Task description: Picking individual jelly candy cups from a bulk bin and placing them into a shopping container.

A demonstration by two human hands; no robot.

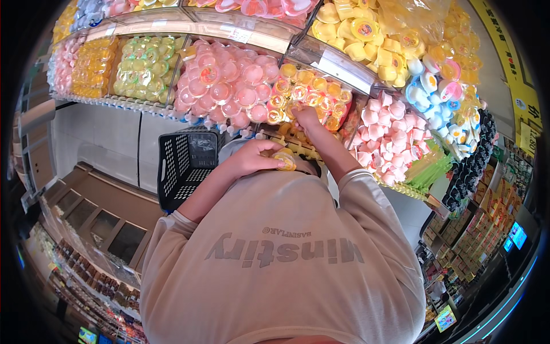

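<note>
My left hand (254,158) is near the front of my shirt, its thumb and fingers gripping a clear jelly cup (285,160) with yellow contents. My right hand (307,117) reaches forward to the front of a display bin of yellow jelly cups (316,92). Its fingers touch or hover at the cups there, and whether one is pinched between them I cannot tell. Directly left of this bin is a heap of round pink jelly cups (230,81).
A dark perforated shopping basket (189,163) stands left of my left arm. Pale pink wrapped sweets (393,137) fill the bin on the right. Behind are larger yellow cups (365,34) and a clear divider ledge (339,66). Green cups (148,66) lie farther left.
</note>
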